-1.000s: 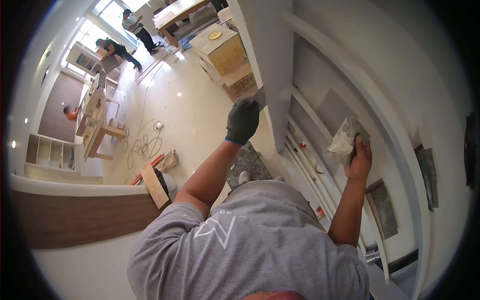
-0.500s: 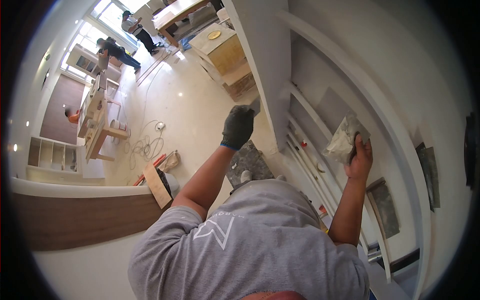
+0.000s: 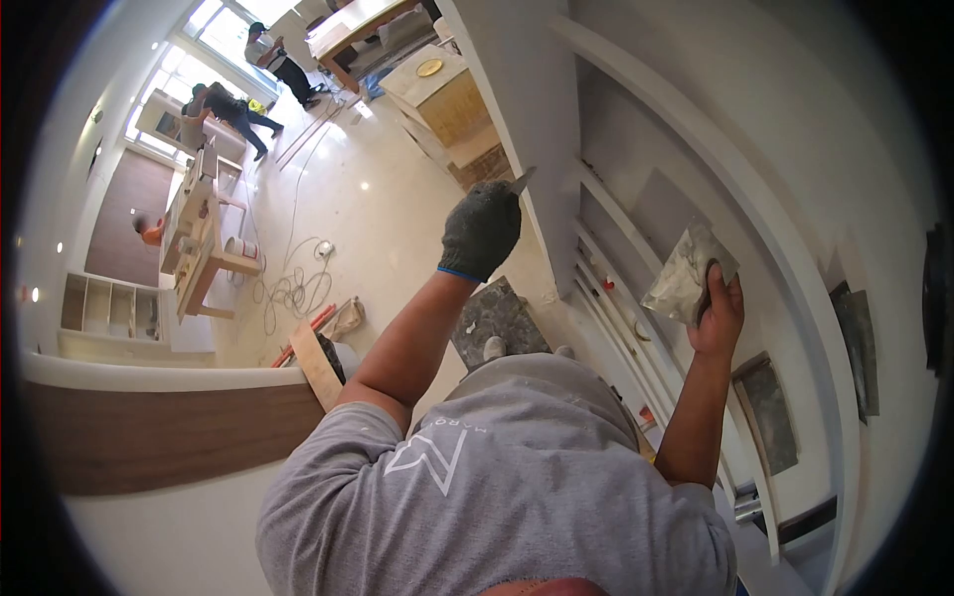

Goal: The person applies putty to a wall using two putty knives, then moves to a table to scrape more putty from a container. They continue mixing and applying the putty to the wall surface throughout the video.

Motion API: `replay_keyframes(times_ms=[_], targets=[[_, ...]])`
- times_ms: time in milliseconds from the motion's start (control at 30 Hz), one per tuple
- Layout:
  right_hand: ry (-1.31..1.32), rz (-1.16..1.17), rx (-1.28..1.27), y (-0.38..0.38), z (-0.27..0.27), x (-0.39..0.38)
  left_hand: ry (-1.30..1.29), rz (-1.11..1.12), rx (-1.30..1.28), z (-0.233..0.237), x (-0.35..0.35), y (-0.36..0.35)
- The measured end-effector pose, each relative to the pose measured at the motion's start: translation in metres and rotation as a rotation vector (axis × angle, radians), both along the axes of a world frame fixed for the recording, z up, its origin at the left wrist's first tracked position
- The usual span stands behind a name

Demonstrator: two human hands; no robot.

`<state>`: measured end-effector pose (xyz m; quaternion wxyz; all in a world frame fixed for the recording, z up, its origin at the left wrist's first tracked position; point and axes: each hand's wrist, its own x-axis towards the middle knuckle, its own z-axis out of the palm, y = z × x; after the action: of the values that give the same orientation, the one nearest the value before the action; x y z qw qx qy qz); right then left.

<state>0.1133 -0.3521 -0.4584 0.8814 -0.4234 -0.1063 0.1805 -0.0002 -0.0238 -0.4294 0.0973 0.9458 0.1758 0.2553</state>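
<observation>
My left hand (image 3: 480, 236), in a dark knit glove with a blue cuff, is closed on a putty knife. Its blade (image 3: 524, 180) sticks out past the fist beside the edge of the white upright panel (image 3: 517, 129). Bare, my right hand (image 3: 719, 316) grips a flat, square-cornered plate (image 3: 723, 254) by its near side, thumb on top. Pale putty (image 3: 680, 278) is spread over the plate's face. The plate is held in front of curved white shelving (image 3: 686, 109) on my right.
Below me lies a dark speckled board (image 3: 502, 316), with my shoe tip at it. Cable coils (image 3: 288, 298) lie on the floor left of it. Wooden workbenches (image 3: 214, 263) stand farther left, a wooden box (image 3: 437, 94) ahead. Several people (image 3: 231, 107) are in the background.
My left hand has moved up and slightly right, its blade now pointing up beside the panel edge. The right hand stays nearly in place, the putty looking flatter. A distant person has shifted stance.
</observation>
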Motion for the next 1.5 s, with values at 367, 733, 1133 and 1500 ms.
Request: replay_keyframes(times_ms=[367, 733, 1133, 1500], targets=[[0.018, 0.006, -0.003, 0.001, 0.002, -0.001, -0.127, -0.061, 0.202, 0.068, -0.014, -0.007], [0.01, -0.004, -0.021, 0.001, 0.006, -0.003, -0.001, -0.116, -0.086, -0.047, -0.013, 0.015], [0.011, -0.009, -0.031, 0.001, 0.003, -0.003, 0.149, -0.123, -0.117, -0.064, -0.026, 0.005], [0.021, 0.011, -0.012, -0.001, -0.001, 0.0, 0.07, -0.007, -0.101, -0.037, -0.006, -0.007]])
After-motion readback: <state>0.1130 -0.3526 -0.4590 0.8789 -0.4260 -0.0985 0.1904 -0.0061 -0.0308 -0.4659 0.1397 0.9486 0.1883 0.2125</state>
